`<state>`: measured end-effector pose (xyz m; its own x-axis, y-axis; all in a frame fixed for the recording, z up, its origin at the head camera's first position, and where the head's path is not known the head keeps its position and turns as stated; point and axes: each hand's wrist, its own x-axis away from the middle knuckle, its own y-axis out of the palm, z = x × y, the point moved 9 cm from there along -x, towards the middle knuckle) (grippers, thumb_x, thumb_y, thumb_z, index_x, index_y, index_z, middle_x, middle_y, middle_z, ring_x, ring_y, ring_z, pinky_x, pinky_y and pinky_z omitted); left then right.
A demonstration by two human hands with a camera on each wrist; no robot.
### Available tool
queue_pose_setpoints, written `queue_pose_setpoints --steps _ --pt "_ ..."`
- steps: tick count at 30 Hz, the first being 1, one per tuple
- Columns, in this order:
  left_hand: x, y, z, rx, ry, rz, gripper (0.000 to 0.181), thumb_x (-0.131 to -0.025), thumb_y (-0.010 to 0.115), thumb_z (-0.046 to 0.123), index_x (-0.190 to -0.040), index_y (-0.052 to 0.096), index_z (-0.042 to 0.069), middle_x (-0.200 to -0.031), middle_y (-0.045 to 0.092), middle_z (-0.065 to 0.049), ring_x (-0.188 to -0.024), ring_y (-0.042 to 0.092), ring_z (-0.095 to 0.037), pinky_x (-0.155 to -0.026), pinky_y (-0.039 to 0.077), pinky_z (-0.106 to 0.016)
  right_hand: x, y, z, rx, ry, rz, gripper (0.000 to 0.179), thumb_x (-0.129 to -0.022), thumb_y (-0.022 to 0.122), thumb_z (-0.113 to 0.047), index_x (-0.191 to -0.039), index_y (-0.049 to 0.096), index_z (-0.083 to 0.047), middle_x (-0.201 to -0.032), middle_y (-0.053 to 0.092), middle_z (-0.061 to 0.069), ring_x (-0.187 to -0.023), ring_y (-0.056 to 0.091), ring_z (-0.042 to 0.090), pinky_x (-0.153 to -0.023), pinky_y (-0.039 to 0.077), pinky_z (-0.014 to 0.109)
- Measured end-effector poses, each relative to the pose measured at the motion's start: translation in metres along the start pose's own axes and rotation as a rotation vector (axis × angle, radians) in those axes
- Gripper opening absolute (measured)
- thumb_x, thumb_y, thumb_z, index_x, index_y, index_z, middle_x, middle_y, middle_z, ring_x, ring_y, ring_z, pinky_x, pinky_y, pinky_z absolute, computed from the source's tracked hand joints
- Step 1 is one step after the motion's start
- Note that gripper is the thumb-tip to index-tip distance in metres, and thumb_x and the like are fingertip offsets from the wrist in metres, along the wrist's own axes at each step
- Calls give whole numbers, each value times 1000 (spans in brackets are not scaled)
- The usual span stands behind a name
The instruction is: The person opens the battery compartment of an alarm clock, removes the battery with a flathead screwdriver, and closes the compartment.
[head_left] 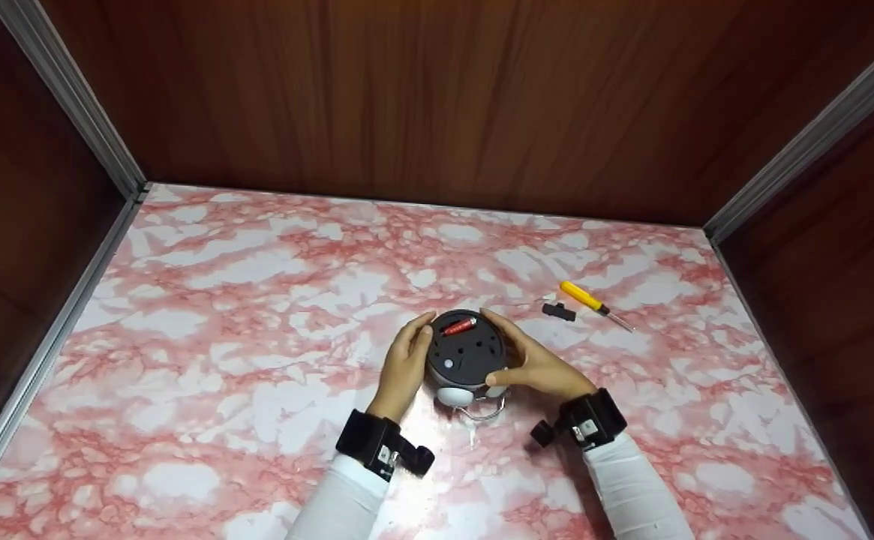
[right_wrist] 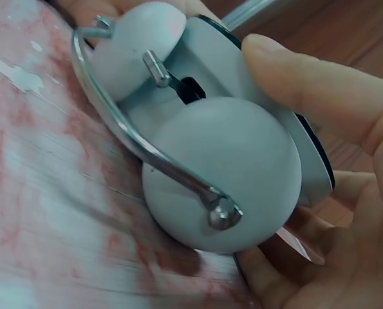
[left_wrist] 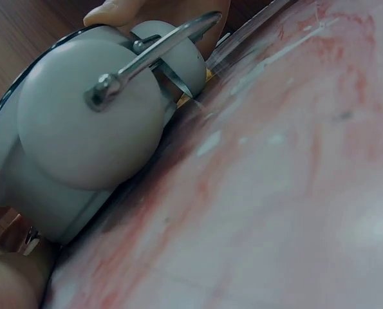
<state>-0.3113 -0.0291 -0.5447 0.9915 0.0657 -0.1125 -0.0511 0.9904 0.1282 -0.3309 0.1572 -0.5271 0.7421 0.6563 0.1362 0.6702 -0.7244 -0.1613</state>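
Observation:
A white twin-bell alarm clock (head_left: 468, 358) lies with its black back facing up. In that back, a red battery (head_left: 458, 327) sits in a slot. My left hand (head_left: 403, 367) holds the clock's left side, thumb along the rim. On the other side my right hand (head_left: 538, 365) grips it, with the thumb at the near edge of the back. The right wrist view shows a round white bell (right_wrist: 223, 170), a curved metal handle (right_wrist: 130, 141) and a small hammer (right_wrist: 158, 69) between the bells. Low in the left wrist view, fingers (left_wrist: 14, 280) of the left hand touch the casing.
To the right of the clock lies a small black battery cover (head_left: 559, 311). Beyond it is a screwdriver (head_left: 583, 295) with a yellow handle, its tip toward the right. Dark wood panels (head_left: 421, 105) enclose the pink marbled table (head_left: 256, 315) at the back and sides.

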Motion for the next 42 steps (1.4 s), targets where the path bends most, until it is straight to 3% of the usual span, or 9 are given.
queue_pose_setpoints --steps 9,16,25,33,38,42 --pt "0 -1 -1 -16 -27 0 39 -109 49 26 -140 58 5 -143 58 -12 -134 51 -24 -115 38 -40 -12 1 -5 0 -23 -187 101 -83 81 -2 -163 21 -19 -164 29 8 -144 34 28 -119 29 41" --pt "-1 0 0 -58 -9 0 37 -108 50 24 -135 63 3 -137 62 -14 -133 53 -26 -116 37 -43 -18 -1 -6 47 -20 -283 101 -82 83 -3 -162 23 -18 -163 31 6 -147 30 24 -121 23 41" --pt "0 0 0 -50 -23 7 35 -108 49 19 -134 63 0 -137 63 -16 -131 54 -30 -115 37 -48 -23 3 -8 -37 -16 -398 100 -82 81 -1 -161 21 -12 -163 30 11 -147 29 27 -121 25 41" --pt "-2 0 1 -83 -5 4 33 -107 52 23 -130 68 6 -130 67 -10 -126 58 -23 -112 41 -42 -19 4 -11 -38 -3 -404 102 -84 80 0 -163 18 -13 -165 24 11 -148 27 28 -122 24 40" --pt "-1 -2 2 -103 4 16 32 -107 53 23 -128 69 7 -128 69 -8 -124 59 -22 -111 42 -40 -14 3 -16 56 40 -353 104 -84 81 -3 -164 17 -15 -167 22 10 -149 28 28 -122 25 46" --pt "0 -3 6 -107 -3 29 31 -106 53 22 -127 70 6 -128 69 -10 -123 60 -24 -110 43 -41 -11 -4 -24 159 55 -253 91 -87 79 -9 -161 26 -10 -162 32 14 -144 36 32 -118 31 52"
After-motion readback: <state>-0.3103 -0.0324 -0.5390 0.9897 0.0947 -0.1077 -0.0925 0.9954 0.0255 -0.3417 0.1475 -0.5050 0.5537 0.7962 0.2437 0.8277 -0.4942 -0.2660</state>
